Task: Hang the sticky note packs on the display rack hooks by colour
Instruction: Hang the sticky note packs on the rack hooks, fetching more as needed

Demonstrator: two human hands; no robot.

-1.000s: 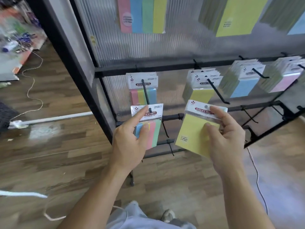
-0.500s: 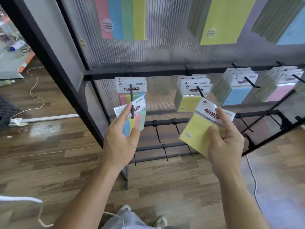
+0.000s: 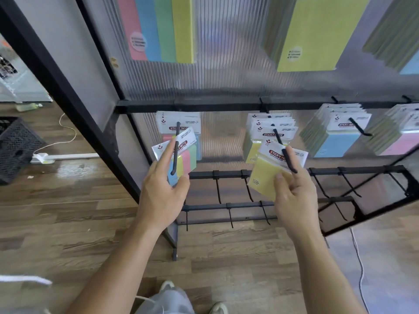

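Note:
My left hand pinches a multicolour sticky note pack with its card header threaded on the left black hook, in front of a multicolour pack hanging there. My right hand pinches a yellow pack whose header sits on the second hook, before the stack of yellow packs. Blue packs and pink packs hang further right.
The black display rack has bare hooks on lower bars. Large note pads hang above. A black crate and a white power strip lie on the wood floor at left; a cable runs at right.
Both hands rose and pushed their packs onto the hooks; the multicolour and yellow packs now slide along the hook shafts toward the hanging stacks. The camera moved closer.

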